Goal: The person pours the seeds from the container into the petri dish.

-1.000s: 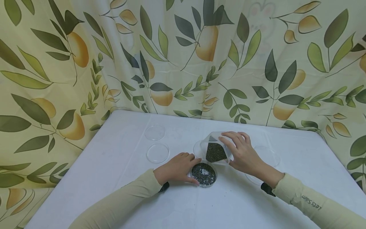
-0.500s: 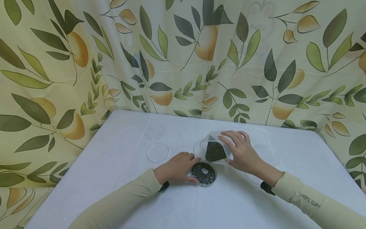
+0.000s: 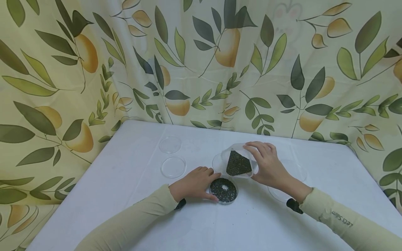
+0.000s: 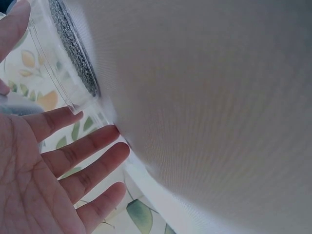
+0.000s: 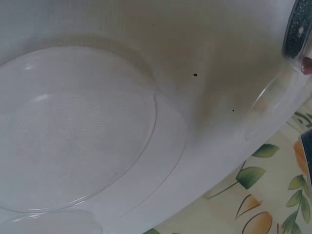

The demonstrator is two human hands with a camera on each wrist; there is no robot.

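Observation:
My left hand [image 3: 196, 183] holds a round clear petri dish [image 3: 226, 203] between thumb and index finger. In the left wrist view, the thumb and index fingertip meet opposite sides of the dish wall [image 4: 41, 53], and the other fingers stay extended. Dark granules [image 3: 216, 191] cover the dish floor, except for a small pale patch near the middle. Just above and behind it, my right hand [image 3: 265, 164] grips a clear plastic container [image 3: 240, 148], tilted toward the dish. Dark granular material [image 3: 237, 164] lies inside the container. The right wrist view does not show the right hand's grip.
Two clear round dishes or lids [image 3: 173, 167] lie at left on the white table [image 3: 141, 223]. Another [image 3: 216, 164] sits partly behind the container, and more clear round pieces [image 5: 78, 136] lie under the right forearm. Stray dark specks dot the cloth. A patterned curtain [image 3: 201, 87] hangs behind.
The container has risen slightly and tilted differently, so its granules have shifted inside. The pale patch in the petri dish has shrunk. My left hand has stayed in place.

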